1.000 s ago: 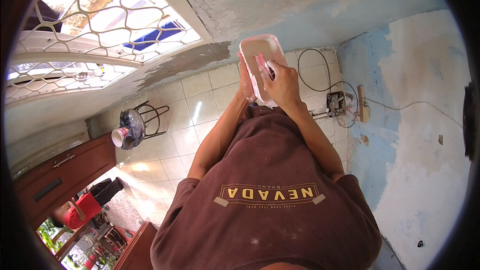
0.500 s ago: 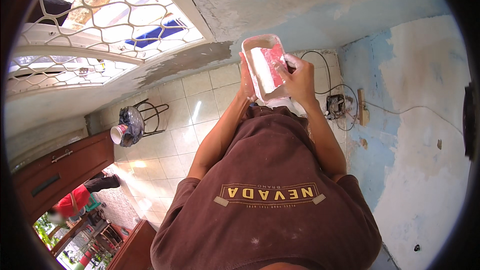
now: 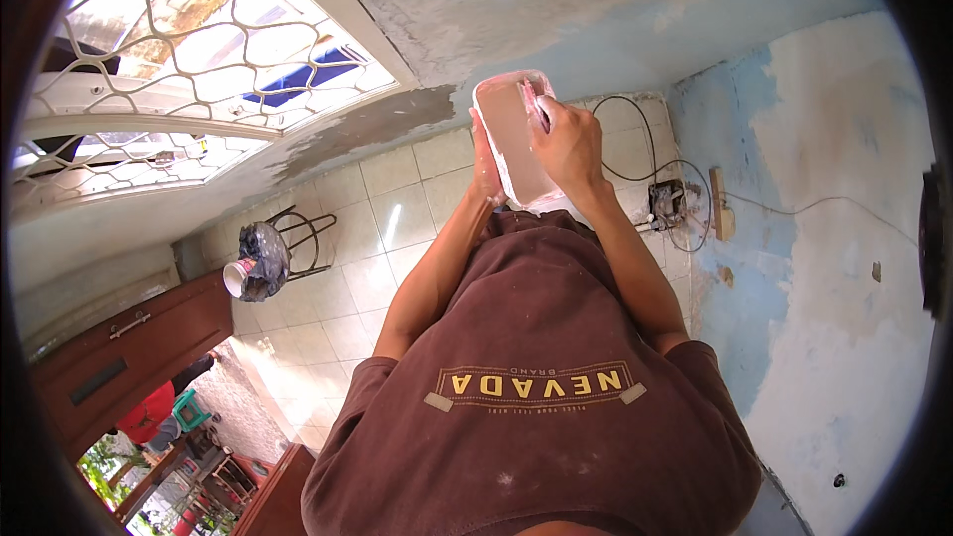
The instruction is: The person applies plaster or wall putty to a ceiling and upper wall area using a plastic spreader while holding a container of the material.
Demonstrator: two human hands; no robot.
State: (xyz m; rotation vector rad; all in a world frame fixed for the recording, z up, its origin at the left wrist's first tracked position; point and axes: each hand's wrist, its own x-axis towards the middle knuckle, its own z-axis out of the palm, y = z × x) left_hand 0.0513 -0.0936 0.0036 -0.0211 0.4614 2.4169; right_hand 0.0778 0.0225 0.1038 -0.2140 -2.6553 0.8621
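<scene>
My left hand point(image 3: 484, 161) is wrapped round the left side of a rectangular plastic tub point(image 3: 513, 134), its rim smeared with white and pink paste. The tub is tilted, so its brownish inside faces me. In my right hand point(image 3: 570, 151) is a red scraper point(image 3: 529, 97) coated with white paste. The fingers are closed on it, and it stands nearly edge-on against the tub's right inner side. My hand hides part of the scraper and the tub's right rim. White smears show on the left fingers and wrist.
A round stool point(image 3: 303, 241) carries a dark plastic bag point(image 3: 266, 263) and a white-and-red bucket point(image 3: 236, 278). A cable point(image 3: 794, 222) runs along the patchy blue wall point(image 3: 745, 179). A window grille point(image 3: 199, 50) is upper left. Beyond the brown door point(image 3: 139, 342), a person in red point(image 3: 149, 415) is partly visible.
My right hand has turned the scraper from lying broad side up over the tub to nearly edge-on at its right side. The person beyond the door has shifted partly behind it.
</scene>
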